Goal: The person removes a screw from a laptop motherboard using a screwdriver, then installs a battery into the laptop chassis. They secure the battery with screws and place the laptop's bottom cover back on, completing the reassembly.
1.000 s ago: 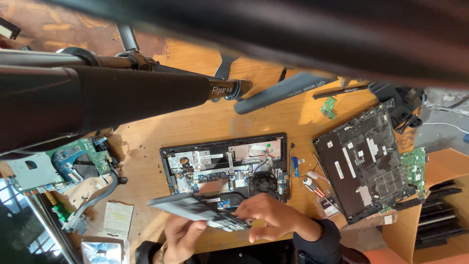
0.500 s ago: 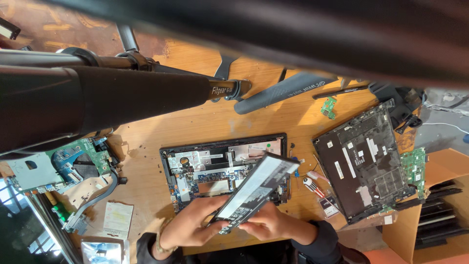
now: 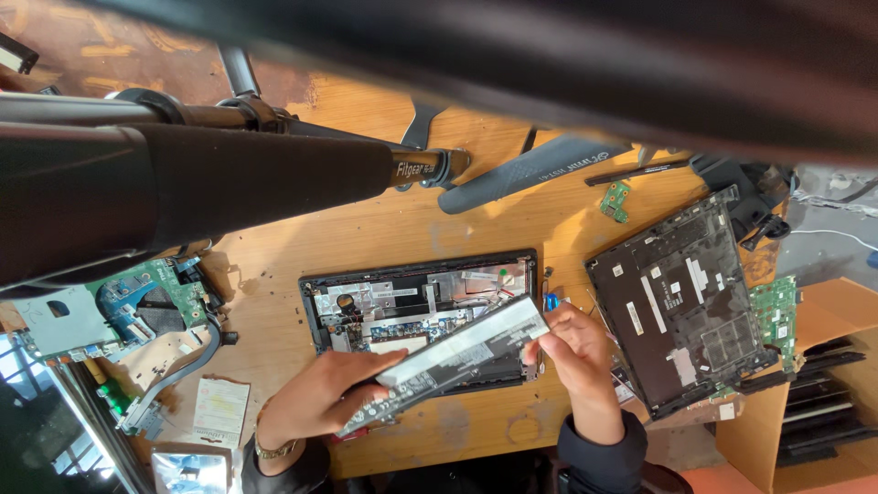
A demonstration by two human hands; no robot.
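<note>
Slanting from near-left up to far-right, the long flat grey battery pack (image 3: 448,366) is held above the opened black laptop base (image 3: 421,297), its low end gripped by the left hand (image 3: 315,402), its high end pinched by the right hand (image 3: 576,352).

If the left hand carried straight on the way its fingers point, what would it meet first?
The left hand points right and slightly up along the battery pack it holds. Past that, probably the right hand at the pack's far end, though depth is unclear.
</note>
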